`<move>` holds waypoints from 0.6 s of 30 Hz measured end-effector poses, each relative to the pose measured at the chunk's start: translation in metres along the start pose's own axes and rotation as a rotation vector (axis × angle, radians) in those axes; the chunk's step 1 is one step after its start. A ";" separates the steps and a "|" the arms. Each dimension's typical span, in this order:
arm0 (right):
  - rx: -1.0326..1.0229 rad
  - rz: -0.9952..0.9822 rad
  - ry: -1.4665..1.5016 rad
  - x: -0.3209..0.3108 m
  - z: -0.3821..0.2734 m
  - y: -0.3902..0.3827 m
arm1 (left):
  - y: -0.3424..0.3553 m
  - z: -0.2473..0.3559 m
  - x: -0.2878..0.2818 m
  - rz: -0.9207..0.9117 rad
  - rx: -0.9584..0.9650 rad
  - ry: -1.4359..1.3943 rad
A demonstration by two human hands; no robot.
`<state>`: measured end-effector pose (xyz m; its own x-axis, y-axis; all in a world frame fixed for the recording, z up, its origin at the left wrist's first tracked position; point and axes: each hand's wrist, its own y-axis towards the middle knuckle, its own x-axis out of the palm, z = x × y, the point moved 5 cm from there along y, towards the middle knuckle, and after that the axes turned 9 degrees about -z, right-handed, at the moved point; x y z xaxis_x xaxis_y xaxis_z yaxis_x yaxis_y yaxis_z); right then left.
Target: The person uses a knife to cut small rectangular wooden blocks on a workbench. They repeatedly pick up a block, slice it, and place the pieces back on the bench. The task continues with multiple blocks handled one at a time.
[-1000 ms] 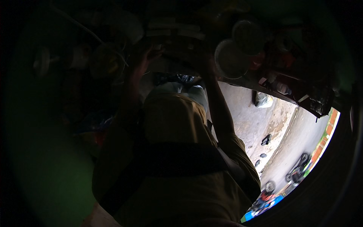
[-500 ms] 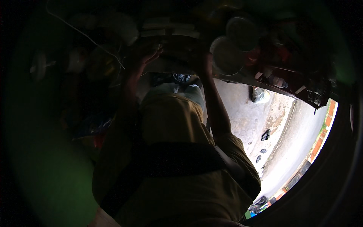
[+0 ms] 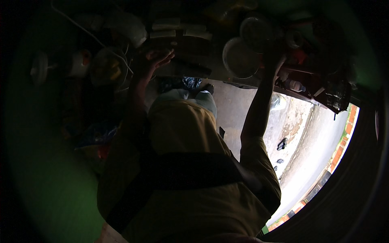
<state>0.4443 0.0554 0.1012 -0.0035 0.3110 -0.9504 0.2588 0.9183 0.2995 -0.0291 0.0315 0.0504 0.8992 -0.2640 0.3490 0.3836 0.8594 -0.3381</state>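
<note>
My left hand is above the near edge of a dark worktop, its fingers curled toward the thumb. Something small and pale shows at the fingertips, too dim to name. Just beyond it lies a small pale disc. A long dark shape rests on the worktop to its right. Stretched out to the right, my right hand is beside two round, pale-rimmed vessels, a nearer one and a farther one. Its fingers are lost in shadow near a red thing.
Pale flat blocks lie at the back. Left are a bowl with yellowish contents, a white bag and a pale cord. A dark red tray holding a small bottle stands right. Sandals lie on the bright ground.
My right hand has moved right, from the worktop's front edge to beside the round vessels. The long dark shape and the small pale disc now show. My left hand has barely moved.
</note>
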 end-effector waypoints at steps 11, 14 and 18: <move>-0.400 -0.419 0.724 0.055 -0.193 -0.079 | -0.020 -0.014 -0.033 0.067 0.127 -0.222; -0.551 -0.389 0.583 0.093 -0.246 -0.090 | -0.031 -0.004 -0.035 0.032 0.154 -0.298; -0.555 -0.316 0.478 0.105 -0.262 -0.092 | -0.052 0.017 -0.020 -0.011 0.247 -0.361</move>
<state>0.1665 0.0673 -0.0039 -0.4430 -0.0288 -0.8961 -0.3419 0.9294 0.1391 -0.0704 -0.0007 0.0761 0.7469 -0.1412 0.6497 0.2913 0.9479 -0.1289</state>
